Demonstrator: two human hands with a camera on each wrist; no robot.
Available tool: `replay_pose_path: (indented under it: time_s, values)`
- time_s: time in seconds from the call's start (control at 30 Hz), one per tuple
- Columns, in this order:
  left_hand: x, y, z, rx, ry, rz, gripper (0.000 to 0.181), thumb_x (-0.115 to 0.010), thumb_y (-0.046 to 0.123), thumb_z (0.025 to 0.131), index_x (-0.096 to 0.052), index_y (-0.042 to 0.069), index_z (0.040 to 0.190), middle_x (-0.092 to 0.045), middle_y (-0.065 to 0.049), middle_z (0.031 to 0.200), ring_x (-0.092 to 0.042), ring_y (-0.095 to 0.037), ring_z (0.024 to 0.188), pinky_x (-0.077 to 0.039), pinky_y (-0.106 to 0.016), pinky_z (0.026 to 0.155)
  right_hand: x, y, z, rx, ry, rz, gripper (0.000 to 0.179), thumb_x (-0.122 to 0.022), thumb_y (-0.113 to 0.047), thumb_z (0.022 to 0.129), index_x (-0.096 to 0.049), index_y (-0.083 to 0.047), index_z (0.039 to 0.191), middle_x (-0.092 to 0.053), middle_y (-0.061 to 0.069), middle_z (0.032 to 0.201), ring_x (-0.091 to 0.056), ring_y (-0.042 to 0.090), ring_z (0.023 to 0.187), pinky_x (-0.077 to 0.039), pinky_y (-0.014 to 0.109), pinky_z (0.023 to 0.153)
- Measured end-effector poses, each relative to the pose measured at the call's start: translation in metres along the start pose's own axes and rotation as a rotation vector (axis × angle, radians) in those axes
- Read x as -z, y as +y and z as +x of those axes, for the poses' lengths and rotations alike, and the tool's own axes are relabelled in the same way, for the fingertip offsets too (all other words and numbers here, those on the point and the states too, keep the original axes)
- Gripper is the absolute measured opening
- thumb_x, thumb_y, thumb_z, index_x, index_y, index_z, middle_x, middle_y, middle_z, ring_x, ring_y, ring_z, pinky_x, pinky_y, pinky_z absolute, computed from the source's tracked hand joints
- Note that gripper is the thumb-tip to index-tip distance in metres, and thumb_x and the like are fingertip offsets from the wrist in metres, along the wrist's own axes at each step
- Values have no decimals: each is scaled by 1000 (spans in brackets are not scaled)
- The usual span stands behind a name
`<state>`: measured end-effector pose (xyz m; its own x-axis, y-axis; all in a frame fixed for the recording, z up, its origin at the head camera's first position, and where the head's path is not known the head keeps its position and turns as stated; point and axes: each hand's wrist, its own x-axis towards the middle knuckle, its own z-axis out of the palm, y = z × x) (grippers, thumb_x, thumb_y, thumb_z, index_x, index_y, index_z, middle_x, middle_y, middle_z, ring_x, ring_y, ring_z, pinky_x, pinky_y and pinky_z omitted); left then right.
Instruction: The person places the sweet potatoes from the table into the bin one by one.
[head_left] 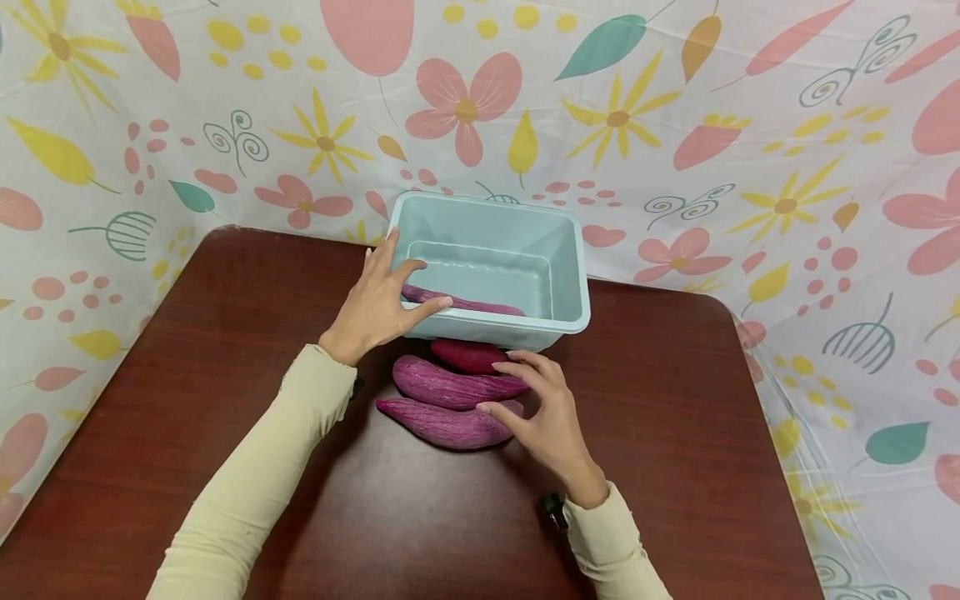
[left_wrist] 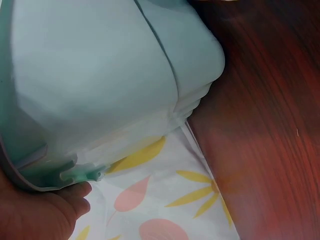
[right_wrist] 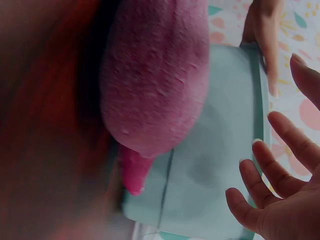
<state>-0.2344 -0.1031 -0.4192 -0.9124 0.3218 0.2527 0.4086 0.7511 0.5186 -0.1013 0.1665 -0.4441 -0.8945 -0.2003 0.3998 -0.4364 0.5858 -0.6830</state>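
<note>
A light blue plastic bin (head_left: 487, 218) stands at the back of the table, with a purple sweet potato (head_left: 468, 303) inside, partly hidden by the front wall. My left hand (head_left: 372, 304) holds the bin at its front left corner, thumb over the front rim; the left wrist view shows fingers (left_wrist: 79, 200) beneath the rim. In front of the bin lie three more sweet potatoes: a small dark red one (head_left: 467, 356), a long middle one (head_left: 450, 387) and a front one (head_left: 442, 423). Over their right ends hovers my right hand (head_left: 555, 421), fingers spread and holding nothing.
The dark brown wooden table (head_left: 675, 467) reaches to a floral cloth (head_left: 465, 108) hanging behind and along both sides. The bin's back stands close to that cloth. Dark wrist bands (head_left: 553, 510) sit at the sleeve cuffs.
</note>
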Motion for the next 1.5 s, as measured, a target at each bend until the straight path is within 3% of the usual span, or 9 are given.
replay_pose_path:
  time_s: [0.27, 0.5, 0.77, 0.9, 1.13, 1.5]
  values:
    - [-1, 1, 0, 10, -17, 4, 78, -61, 72, 86, -62, 10, 133, -7, -19, 170, -13, -41, 157, -9, -60, 128, -8, 4, -9, -18, -58, 17, 50, -91, -22, 73, -72, -12, 119, -62, 11, 132, -50, 23, 125, -43, 37, 104]
    - [1, 1, 0, 10, -19, -9, 78, -61, 72, 86, -62, 10, 132, -6, -19, 170, -11, -39, 158, -8, -60, 128, -12, 6, -12, -14, -92, 29, 51, -92, -23, 73, -72, -12, 119, -63, 11, 130, -51, 25, 124, -43, 39, 104]
    - [-1, 0, 0, 3, -3, -9, 74, -63, 70, 86, -64, 10, 129, -7, -21, 170, -12, -39, 158, -9, -62, 127, -14, 8, -19, -77, -145, 72, 49, -91, -25, 75, -72, -17, 119, -64, 5, 129, -56, 20, 125, -46, 38, 106]
    - [-1, 1, 0, 6, -12, -10, 72, -64, 69, 86, -64, 10, 128, -7, -21, 170, -11, -39, 158, -9, -62, 127, -17, 11, -21, -64, -172, 80, 46, -90, -25, 76, -72, -17, 117, -66, 1, 123, -59, 18, 120, -48, 37, 105]
    - [2, 0, 2, 1, 1, -14, 72, -64, 69, 86, -65, 9, 126, -7, -19, 170, -10, -37, 159, -6, -61, 128, -21, 16, -20, -51, -227, 64, 39, -87, -28, 79, -73, -16, 114, -68, -1, 118, -59, 18, 118, -47, 42, 106]
    - [-2, -2, 1, -7, -2, -7, 74, -62, 72, 86, -65, 9, 126, -9, -20, 170, -9, -36, 159, -8, -61, 127, -25, 22, -27, -57, -324, 23, 42, -89, -31, 76, -72, -20, 114, -70, 0, 115, -61, 16, 116, -49, 39, 104]
